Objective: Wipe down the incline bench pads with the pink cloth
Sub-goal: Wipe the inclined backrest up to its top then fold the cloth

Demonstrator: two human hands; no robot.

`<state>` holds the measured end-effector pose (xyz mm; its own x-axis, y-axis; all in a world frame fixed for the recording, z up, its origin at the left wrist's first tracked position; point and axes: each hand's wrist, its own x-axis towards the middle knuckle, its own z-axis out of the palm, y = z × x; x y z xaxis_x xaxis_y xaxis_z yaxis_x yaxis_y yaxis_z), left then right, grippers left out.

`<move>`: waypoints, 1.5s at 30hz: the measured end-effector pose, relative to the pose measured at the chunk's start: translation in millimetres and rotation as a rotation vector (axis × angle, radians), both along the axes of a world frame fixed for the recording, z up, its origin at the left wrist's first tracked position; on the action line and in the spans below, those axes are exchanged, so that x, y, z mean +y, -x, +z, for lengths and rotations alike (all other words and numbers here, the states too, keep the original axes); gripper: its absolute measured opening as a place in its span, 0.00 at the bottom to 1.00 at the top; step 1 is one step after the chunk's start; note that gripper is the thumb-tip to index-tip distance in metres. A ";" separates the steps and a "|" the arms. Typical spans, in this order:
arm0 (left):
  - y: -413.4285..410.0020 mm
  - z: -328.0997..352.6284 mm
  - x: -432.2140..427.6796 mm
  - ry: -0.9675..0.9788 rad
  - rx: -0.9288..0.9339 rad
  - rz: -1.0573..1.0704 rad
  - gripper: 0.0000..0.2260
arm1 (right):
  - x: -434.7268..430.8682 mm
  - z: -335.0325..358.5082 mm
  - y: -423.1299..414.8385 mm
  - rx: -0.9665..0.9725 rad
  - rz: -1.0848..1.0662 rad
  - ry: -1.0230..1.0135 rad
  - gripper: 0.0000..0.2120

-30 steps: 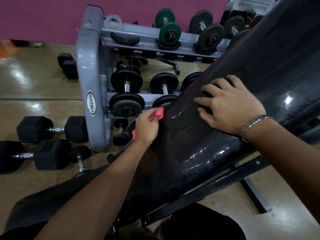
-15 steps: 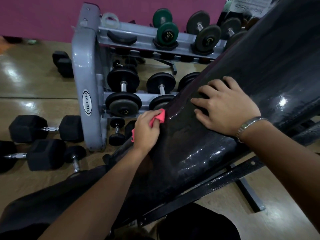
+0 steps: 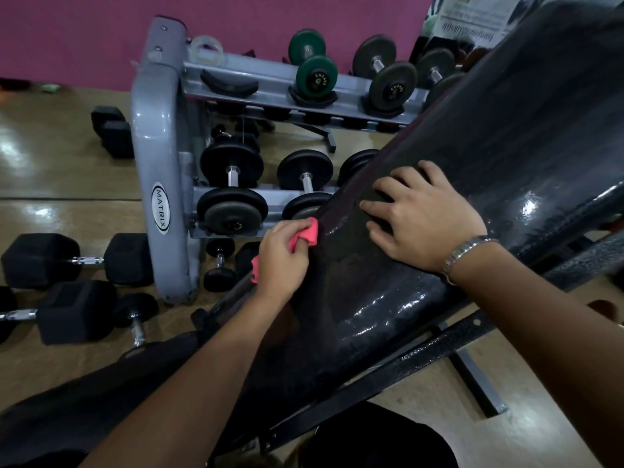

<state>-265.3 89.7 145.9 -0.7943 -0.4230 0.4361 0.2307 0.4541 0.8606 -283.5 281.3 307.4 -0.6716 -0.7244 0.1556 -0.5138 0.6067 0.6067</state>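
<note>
Cloth point(image 3: 309, 235), pink: soft, light and limp by my judgement; bunches easily, so best held wadded in the palm. Location: bunched in my left hand point(image 3: 282, 261), fingers curled round it, one fold poking out against the left edge of the incline back pad point(image 3: 506, 157). Right hand point(image 3: 425, 221): fingers spread, flat on the pad face, near the cloth. Pad: glossy, probably slick.

dumbbell rack point(image 3: 158, 184) close beside back pad point(image 3: 439, 265) left edge, upper pad surface open
</note>
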 end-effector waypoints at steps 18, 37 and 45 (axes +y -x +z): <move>-4.2 3.8 3.2 0.062 0.021 0.022 0.17 | -0.5 -2.7 2.3 0.001 0.000 0.003 0.25; -27.0 -6.3 3.4 0.116 0.036 0.014 0.18 | -0.8 -5.5 3.7 0.011 0.015 0.007 0.26; -52.2 -5.8 19.7 0.155 0.112 -0.072 0.18 | -0.2 -4.7 2.7 0.024 0.021 0.024 0.27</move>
